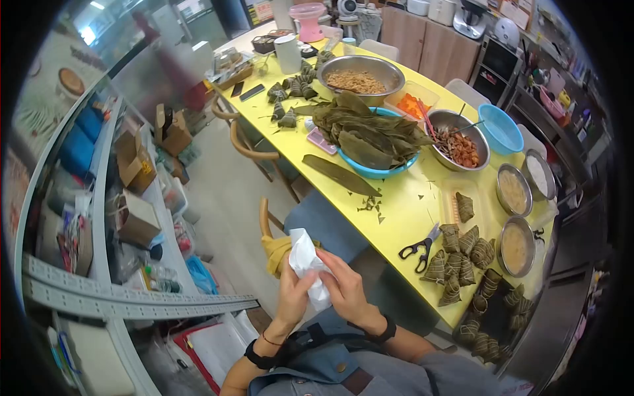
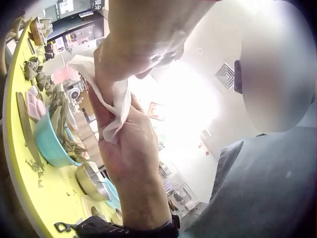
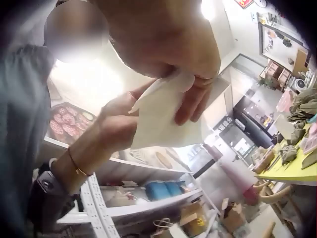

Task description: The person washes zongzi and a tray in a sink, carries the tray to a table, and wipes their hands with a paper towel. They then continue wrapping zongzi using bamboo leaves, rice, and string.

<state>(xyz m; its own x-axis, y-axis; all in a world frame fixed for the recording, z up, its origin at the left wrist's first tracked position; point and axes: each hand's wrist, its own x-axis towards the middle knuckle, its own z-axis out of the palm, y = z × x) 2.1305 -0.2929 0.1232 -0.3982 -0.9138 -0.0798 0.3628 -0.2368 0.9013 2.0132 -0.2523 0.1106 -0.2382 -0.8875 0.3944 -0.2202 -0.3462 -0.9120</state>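
Both hands hold a crumpled white paper tissue (image 1: 304, 256) in front of the body, beyond the near edge of the table. On one side my left hand (image 1: 294, 296) grips it between thumb and fingers. My right hand (image 1: 346, 289) pinches the other side, its fingers wrapped in the paper. In the right wrist view the tissue (image 3: 166, 119) hangs as a wide sheet between the hands. The left wrist view shows it folded around the fingers of the right hand (image 2: 131, 144). Part of the fingers is hidden by the paper.
On the yellow table (image 1: 403, 218) stand a blue basin (image 1: 380, 173) of long leaves, steel bowls of filling and black-handled scissors (image 1: 417, 251). Several leaf-wrapped dumplings (image 1: 456, 261) lie at its near right. A chair (image 1: 271, 224) and a loaded shelf (image 1: 165, 218) are to the left.
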